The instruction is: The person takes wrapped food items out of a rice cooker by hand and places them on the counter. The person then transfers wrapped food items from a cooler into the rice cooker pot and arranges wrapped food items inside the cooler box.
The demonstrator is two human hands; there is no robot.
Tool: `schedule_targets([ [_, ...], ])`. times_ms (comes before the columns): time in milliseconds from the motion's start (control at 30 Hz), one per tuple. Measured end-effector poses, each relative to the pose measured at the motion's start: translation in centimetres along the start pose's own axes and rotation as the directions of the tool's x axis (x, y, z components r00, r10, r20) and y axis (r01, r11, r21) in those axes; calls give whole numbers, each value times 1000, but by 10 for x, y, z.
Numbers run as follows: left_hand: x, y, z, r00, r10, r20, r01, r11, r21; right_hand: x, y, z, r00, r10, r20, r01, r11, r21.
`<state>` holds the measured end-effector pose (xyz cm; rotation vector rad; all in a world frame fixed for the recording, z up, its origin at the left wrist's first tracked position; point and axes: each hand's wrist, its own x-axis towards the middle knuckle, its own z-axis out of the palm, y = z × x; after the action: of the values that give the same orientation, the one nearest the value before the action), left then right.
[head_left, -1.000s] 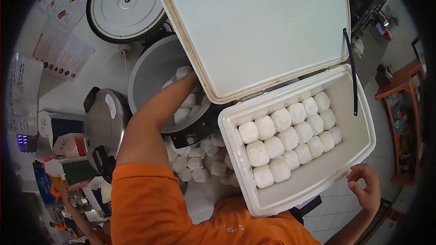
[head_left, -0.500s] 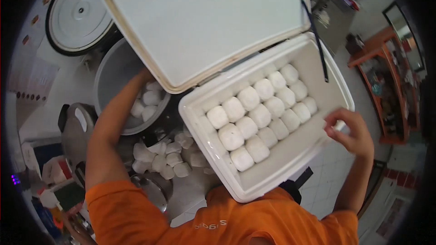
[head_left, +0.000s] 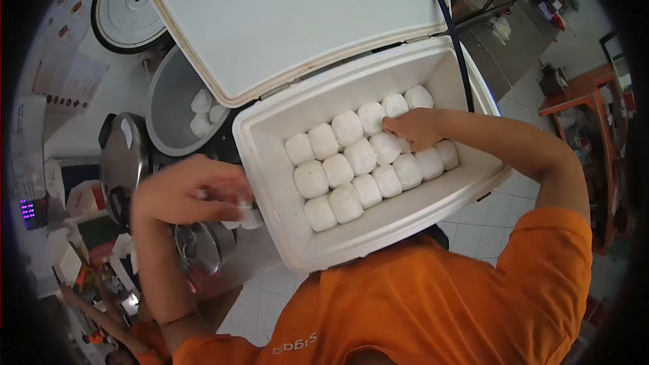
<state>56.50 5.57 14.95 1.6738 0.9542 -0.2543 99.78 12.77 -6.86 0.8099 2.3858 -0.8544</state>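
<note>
A white cooler box (head_left: pixel 270 196) stands open before me, tilted in view, with its lid (head_left: pixel 304 20) raised. Inside lie several white rounded bundles (head_left: pixel 348 128), packed in rows. My right hand (head_left: pixel 419 128) reaches in over the right side, fingers bent around a bundle in the right part of the rows. On the left, my left hand (head_left: pixel 199 189) is smeared by motion beside the cooler wall. Under it, white bundles (head_left: pixel 250 219) on the counter are partly covered; whether it holds any is unclear. A grey pot (head_left: pixel 159 111) behind holds a few more bundles (head_left: pixel 201 101).
The pot's round lid (head_left: pixel 128 10) stands at the back left. A steel lidded pot (head_left: pixel 125 162) and a smaller steel container (head_left: pixel 203 247) stand left. Another person's arms (head_left: pixel 101 311) show at bottom left. An orange shelf (head_left: pixel 588 115) stands far right.
My left hand has come out of the grey pot and moved down beside the cooler. From the cooler's right rim, my right hand has moved inside onto the bundles. The view has shifted.
</note>
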Motion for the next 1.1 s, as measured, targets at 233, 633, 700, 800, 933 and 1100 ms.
schedule_targets([
  [233, 188, -24, 117, 994, -4, -106, 71, 762, 644, -9, -19, 10, 999, 32, -14, -35, 886, -463],
  [633, 212, -60, 146, 939, -216, -267, 332, 367, 869, 0, -45, 17, 905, 417, 78, -324, 560, 763],
  [700, 206, -55, 135, 971, -69, -229, 239, 329, 914, 14, -52, 38, 895, 446, -9, -254, 525, 812],
  [800, 199, -63, 97, 963, -95, -252, 260, 569, 780, 18, -53, 51, 858, 494, -137, -47, 341, 939],
  [933, 216, -69, 98, 967, -251, -50, 239, 954, -179, 22, -45, 37, 910, 404, 98, -74, -76, 994],
  [1100, 226, -44, 120, 894, -234, 382, 356, 889, -287, 19, -49, 27, 975, 193, 106, -136, 146, 980],
])
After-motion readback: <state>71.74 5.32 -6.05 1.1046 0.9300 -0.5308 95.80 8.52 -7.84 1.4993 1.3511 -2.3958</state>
